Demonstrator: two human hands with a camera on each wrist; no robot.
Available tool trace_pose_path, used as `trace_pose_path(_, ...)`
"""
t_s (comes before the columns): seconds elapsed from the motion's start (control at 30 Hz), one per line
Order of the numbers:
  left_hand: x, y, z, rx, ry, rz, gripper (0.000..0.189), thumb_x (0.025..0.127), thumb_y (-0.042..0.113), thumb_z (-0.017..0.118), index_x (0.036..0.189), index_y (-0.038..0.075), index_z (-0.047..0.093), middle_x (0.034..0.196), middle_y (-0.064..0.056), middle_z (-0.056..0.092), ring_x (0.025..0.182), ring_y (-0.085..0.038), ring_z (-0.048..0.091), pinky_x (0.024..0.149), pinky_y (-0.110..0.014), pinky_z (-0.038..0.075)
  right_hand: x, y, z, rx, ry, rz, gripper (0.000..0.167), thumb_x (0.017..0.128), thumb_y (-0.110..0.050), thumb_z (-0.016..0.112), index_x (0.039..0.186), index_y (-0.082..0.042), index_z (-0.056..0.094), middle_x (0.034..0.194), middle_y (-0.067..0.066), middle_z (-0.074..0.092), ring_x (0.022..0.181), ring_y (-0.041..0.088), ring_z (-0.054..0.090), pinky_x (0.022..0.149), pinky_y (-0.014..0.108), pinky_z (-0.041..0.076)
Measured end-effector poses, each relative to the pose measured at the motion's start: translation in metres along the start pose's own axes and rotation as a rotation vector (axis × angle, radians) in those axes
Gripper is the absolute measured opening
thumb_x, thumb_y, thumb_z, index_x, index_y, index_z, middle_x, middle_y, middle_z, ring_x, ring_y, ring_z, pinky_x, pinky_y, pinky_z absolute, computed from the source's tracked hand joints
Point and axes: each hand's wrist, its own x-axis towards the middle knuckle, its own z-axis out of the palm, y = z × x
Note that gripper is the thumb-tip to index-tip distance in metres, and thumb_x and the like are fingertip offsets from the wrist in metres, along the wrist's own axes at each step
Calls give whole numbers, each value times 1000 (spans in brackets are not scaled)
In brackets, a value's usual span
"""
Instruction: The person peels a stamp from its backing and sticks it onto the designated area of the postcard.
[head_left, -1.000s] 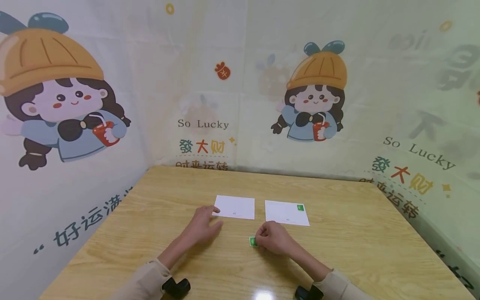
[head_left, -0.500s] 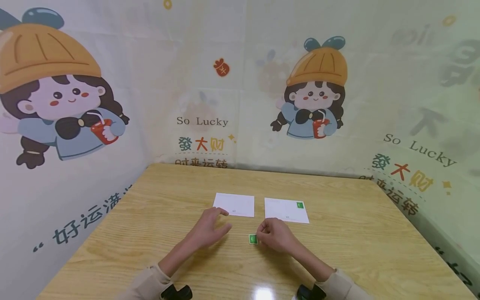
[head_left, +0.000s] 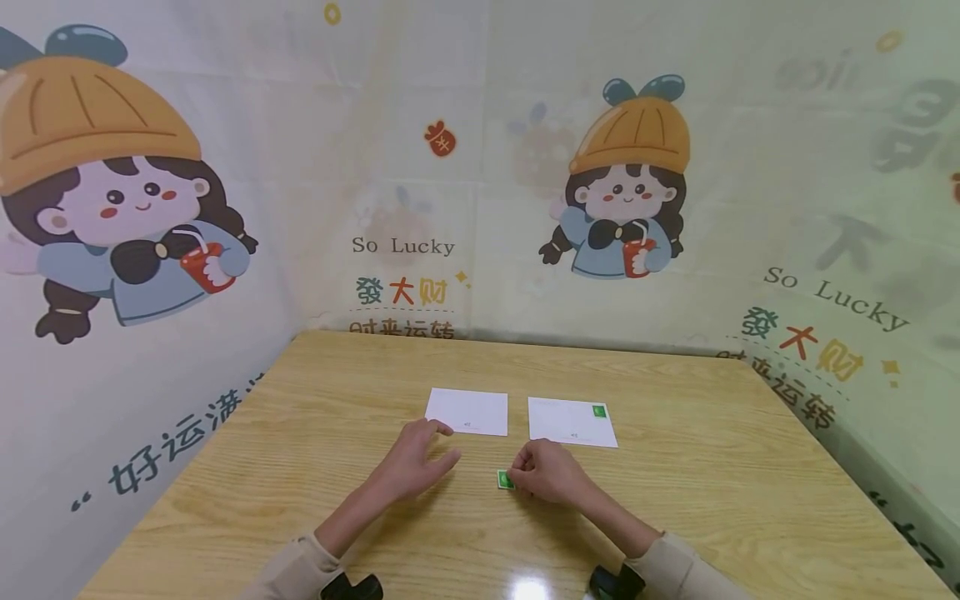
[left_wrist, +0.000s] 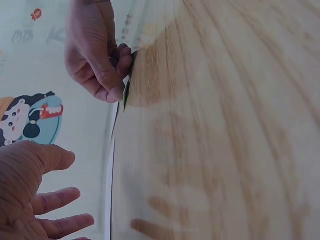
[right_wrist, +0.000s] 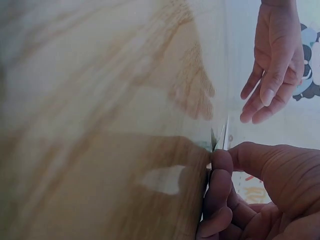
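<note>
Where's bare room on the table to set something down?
Bare table lies right of the stamped card, beyond the unstamped card, and left of the left hand. Crowded: the middle, where the right hand pinches a stamp near both cards.

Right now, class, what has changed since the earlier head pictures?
The left hand shifted slightly right and back toward the person. The right hand still pinches the green stamp; the left white card and right white card stayed put.
</note>
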Motion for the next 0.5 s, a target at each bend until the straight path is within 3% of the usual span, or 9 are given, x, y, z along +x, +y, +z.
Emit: trace_pose_path(0.5, -3, 0, 0, -11, 3, 17, 30, 92, 15, 74, 114, -3, 67, 115, -21, 64, 121, -43, 54, 99, -59, 44, 1, 1, 1, 47, -14, -29, 10, 90, -5, 67, 79, -7, 68, 61, -5, 61, 53, 7, 50, 48, 22, 40)
